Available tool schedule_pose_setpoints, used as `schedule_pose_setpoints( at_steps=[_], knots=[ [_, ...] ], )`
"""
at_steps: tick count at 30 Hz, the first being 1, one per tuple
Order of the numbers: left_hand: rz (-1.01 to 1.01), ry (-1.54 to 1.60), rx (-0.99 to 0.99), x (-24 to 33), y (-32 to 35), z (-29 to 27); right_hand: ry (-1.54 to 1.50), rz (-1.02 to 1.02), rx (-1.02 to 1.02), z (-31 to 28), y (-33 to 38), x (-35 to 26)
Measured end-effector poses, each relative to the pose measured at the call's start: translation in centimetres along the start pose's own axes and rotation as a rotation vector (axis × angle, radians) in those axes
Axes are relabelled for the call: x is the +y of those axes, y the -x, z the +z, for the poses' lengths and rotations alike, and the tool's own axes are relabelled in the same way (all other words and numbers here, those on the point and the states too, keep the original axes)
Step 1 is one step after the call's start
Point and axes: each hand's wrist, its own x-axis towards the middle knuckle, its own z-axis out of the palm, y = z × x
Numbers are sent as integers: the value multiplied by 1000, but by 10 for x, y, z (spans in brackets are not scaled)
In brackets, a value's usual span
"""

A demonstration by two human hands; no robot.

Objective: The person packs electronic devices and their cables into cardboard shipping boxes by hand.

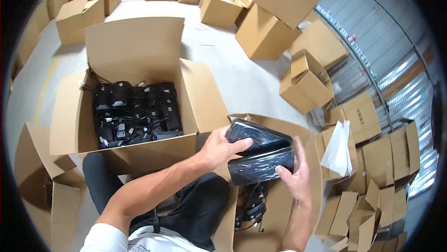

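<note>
Black wrapped bundles (260, 152), two stacked, held between both hands above the smaller open box (274, 205).

At far left, the large open carton (139, 107) sits on the floor, packed with black devices and cables (135, 112). Moving right, the left hand (219, 147) curls around the near end of the upper bundle, thumb on top, fingers closed on it. The right hand (295, 173) presses its open palm against the far end of the lower bundle, fingers spread upward, steadying rather than clasping. Below them, more black cabled items (251, 205) lie in the smaller box. The step in hand looks like handling the pair between the cartons; any next move calls for even pressure so the glossy stacked bundles do not slide apart. Flattened cardboard (372, 182) piles up at right.
</note>
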Motion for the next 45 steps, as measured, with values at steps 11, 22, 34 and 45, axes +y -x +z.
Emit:
schedule_pose_setpoints(
  at_steps=[11,22,34,45],
  knots=[
    [322,399,358,-10,70,-30,811,-780,395,132,-9,-22],
    [93,516,201,16,98,-86,305,-721,85,189,-1,-24],
    [3,580,153,17,100,-119,-176,24,-99,154,-57,24],
    [118,522,380,13,140,-105,726,-1012,-200,246,5,32]
  ],
)
